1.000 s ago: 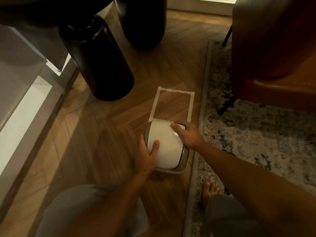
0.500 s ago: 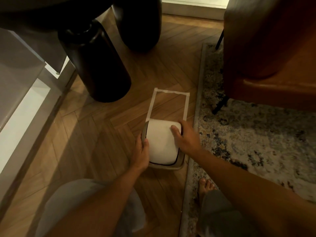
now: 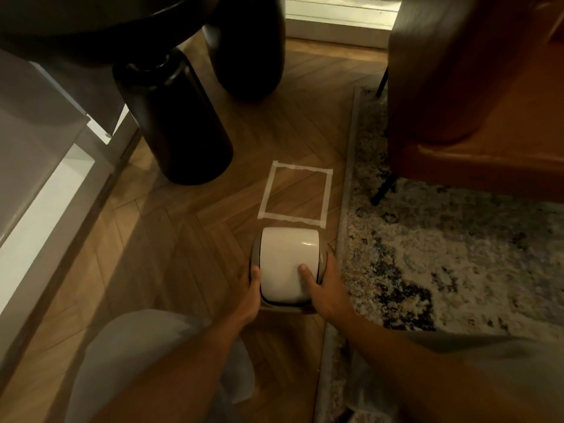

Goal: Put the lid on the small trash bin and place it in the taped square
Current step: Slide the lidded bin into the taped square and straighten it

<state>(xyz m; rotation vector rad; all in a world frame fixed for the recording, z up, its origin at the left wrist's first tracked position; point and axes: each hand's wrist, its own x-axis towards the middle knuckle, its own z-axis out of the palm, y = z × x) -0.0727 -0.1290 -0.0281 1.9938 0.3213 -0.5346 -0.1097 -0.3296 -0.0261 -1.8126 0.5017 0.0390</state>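
The small trash bin is seen on the wooden floor, just short of the taped square and close to the left edge of the rug. Its far side lies just beside the near strip of tape, and the inside of the square is left bare. The white domed lid is seated on top of the bin, within the grey-brown rim.

The bin is held between the two hands. The left hand is pressed against the bin's left side, near its closer corner, with the thumb laid up along the rim; the other fingers are hidden behind the bin, so their curl cannot be told. The right hand is wrapped around the bin's right side, partly spread, with the thumb set flat on the lid's near right part and the fingers run along the right rim. Both hands are thus closed onto the bin rather than released.

Beyond the square, a dark round table leg is stood on the floor toward the left, and a brown armchair is placed on the rug's far part. A pale cabinet is seen along the floor's left edge.
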